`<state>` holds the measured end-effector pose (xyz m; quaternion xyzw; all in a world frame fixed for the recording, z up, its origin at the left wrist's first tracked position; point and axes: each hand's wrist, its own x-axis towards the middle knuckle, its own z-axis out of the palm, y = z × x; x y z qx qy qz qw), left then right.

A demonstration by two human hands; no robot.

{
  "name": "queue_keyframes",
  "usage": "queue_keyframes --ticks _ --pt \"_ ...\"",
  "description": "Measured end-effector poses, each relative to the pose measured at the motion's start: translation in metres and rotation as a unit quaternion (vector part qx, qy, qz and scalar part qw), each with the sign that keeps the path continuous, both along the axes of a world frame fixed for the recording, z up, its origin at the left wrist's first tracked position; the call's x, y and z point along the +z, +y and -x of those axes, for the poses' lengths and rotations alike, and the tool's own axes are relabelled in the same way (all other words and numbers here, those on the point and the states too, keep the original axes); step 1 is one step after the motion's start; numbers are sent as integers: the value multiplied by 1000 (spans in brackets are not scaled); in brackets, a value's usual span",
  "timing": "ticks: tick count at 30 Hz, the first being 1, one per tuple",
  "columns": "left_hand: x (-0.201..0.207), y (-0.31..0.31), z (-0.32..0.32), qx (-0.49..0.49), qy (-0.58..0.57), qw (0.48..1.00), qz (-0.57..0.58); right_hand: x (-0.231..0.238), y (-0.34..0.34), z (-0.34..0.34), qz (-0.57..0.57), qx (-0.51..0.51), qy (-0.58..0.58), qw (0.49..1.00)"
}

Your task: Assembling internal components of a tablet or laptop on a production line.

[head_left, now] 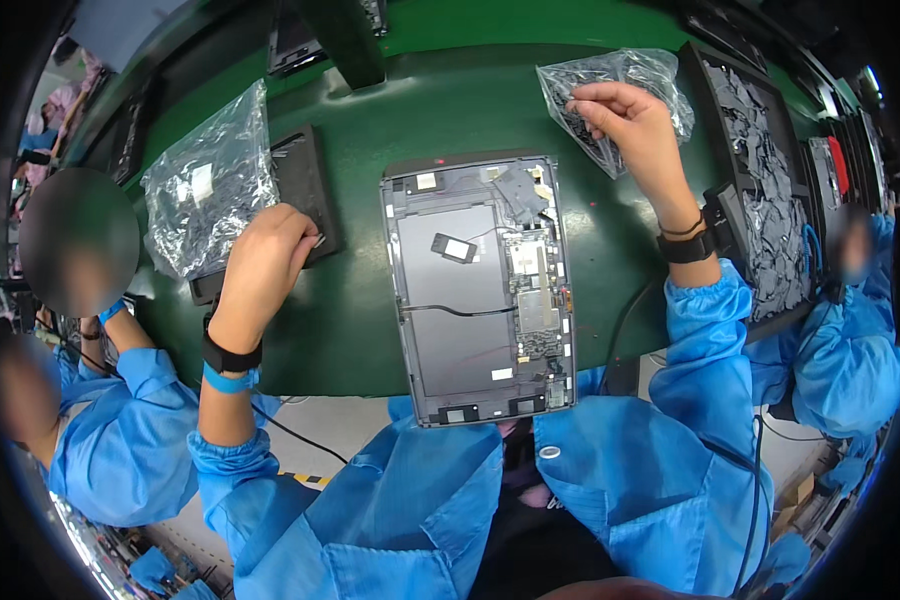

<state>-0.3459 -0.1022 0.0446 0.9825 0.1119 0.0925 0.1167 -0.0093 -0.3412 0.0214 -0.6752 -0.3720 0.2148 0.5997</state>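
Blue smock [410, 500] comes first, then an opened flat device [448, 345] overhanging the table's [350, 330] near edge, white labels [501, 375] inside (print unreadable); leftward, the left hand [262, 258] by a black tray [306, 180] and clear bag [210, 190] of dark parts; toward the far right corner, the right hand [635, 125] over another bag [665, 80], beside a tray of grey pieces [770, 230]; whether either hand's curled fingers clamp anything, I cannot tell

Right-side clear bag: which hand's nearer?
Right. The right hand overlaps the clear bag in view, contact unclear; the left hand is well away, left of the open device.
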Motion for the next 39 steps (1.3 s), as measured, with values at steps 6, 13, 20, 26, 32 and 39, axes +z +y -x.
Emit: queue_keyframes --ticks 6,13,20,26,32,39 --pt "-9 -2 -2 33 -4 999 22 8 -8 17 -11 15 67 998" --pt "-2 -8 -16 157 -40 984 71 12 -8 17 4 1 35 999" --pt "10 -52 -83 28 -252 936 244 24 1 38 131 28 -235 963" --pt "-5 -80 -120 -29 -149 934 323 25 5 43 124 112 -377 911" --pt "-19 -78 -122 -27 -128 938 321 26 8 42 169 84 -259 947" --pt "-24 -74 -124 -16 -115 928 354 12 -4 35 177 11 -61 982"
